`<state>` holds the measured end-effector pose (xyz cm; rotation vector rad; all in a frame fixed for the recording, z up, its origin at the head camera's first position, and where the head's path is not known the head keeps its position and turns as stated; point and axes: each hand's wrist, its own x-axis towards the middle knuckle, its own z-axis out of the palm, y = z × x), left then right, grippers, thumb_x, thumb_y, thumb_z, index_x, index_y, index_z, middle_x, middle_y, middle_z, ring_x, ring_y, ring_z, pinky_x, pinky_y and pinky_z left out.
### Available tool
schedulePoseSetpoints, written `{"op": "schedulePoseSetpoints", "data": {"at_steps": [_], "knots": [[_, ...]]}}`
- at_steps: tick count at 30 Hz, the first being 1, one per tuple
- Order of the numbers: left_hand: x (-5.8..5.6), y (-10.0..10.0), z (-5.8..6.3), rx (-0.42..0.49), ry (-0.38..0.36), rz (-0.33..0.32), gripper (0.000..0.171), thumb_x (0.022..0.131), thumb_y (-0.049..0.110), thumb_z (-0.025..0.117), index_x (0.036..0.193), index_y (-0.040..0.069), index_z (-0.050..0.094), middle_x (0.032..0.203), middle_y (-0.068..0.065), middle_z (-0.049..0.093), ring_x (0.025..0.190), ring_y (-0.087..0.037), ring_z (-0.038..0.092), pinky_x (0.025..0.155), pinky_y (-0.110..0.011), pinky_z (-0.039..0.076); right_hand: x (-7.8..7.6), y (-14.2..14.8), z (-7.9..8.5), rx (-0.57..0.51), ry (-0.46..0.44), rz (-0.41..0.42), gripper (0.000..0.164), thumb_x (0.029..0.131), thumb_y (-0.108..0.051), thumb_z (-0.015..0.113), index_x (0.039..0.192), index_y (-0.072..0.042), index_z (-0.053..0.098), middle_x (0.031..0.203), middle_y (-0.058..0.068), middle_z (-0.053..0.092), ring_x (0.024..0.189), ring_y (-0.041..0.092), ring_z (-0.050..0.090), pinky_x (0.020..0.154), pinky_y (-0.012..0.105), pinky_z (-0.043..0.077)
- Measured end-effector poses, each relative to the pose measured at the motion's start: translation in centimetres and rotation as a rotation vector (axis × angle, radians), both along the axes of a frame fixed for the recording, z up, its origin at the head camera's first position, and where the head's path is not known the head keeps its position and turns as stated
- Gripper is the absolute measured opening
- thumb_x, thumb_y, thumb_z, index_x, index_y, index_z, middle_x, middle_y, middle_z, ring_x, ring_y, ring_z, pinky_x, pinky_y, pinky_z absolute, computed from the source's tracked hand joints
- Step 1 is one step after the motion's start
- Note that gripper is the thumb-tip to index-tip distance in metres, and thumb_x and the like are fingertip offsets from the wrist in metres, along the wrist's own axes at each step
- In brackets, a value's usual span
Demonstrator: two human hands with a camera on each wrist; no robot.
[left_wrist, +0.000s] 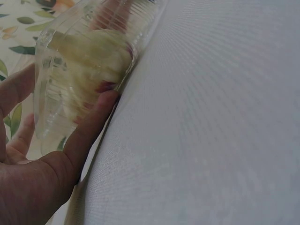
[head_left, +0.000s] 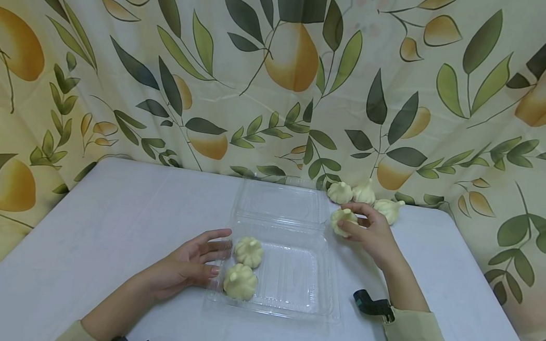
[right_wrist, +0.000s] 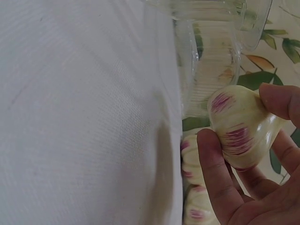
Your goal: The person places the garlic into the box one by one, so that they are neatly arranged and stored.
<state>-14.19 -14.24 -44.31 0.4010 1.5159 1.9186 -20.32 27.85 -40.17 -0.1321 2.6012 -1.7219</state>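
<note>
A clear plastic clamshell box [head_left: 289,281] lies with its lid [head_left: 280,202] folded back. Two pale garlic bulbs [head_left: 248,252] sit along its left side. My left hand [head_left: 188,259] rests against the box's left wall, fingers fairly straight; in the left wrist view the thumb [left_wrist: 91,126] touches the wall near the table. Up and to the right of the box, my right hand [head_left: 372,231] pinches another garlic bulb [head_left: 343,222] between thumb and fingers. Purple streaks mark this held bulb [right_wrist: 241,126] in the right wrist view, where it is lifted off the table.
Three more garlic bulbs [head_left: 363,191] stand at the table's back edge, just beyond my right hand. White cloth covers the table [head_left: 133,224]. Behind it hangs a curtain [head_left: 276,113] printed with leaves and fruit. A black wrist-worn device [head_left: 371,305] sits by the right sleeve.
</note>
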Motion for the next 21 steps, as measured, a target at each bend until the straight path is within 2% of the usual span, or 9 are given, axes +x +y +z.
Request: {"op": "schedulePoseSetpoints", "data": {"at_steps": [11, 21], "knots": [[-0.10, 0.01, -0.16, -0.012, -0.002, 0.007, 0.081, 0.093, 0.001, 0.063, 0.159, 0.017, 0.020, 0.162, -0.016, 0.021, 0.148, -0.035, 0.025, 0.095, -0.046, 0.052, -0.08, 0.24, 0.00, 0.017, -0.009, -0.013, 0.045, 0.091, -0.013, 0.072, 0.132, -0.002, 0.057, 0.132, 0.014, 0.048, 0.099, 0.015, 0.055, 0.073, 0.031, 0.060], [-0.06, -0.01, -0.10, -0.007, -0.006, 0.006, 0.081, 0.093, 0.000, 0.063, 0.159, 0.017, 0.020, 0.162, -0.016, 0.020, 0.148, -0.035, 0.024, 0.096, -0.046, 0.052, 0.18, -0.19, 0.69, 0.010, 0.036, 0.013, 0.043, 0.091, -0.011, 0.071, 0.129, 0.001, 0.056, 0.129, 0.013, 0.050, 0.100, 0.014, 0.058, 0.073, 0.031, 0.060]]}}
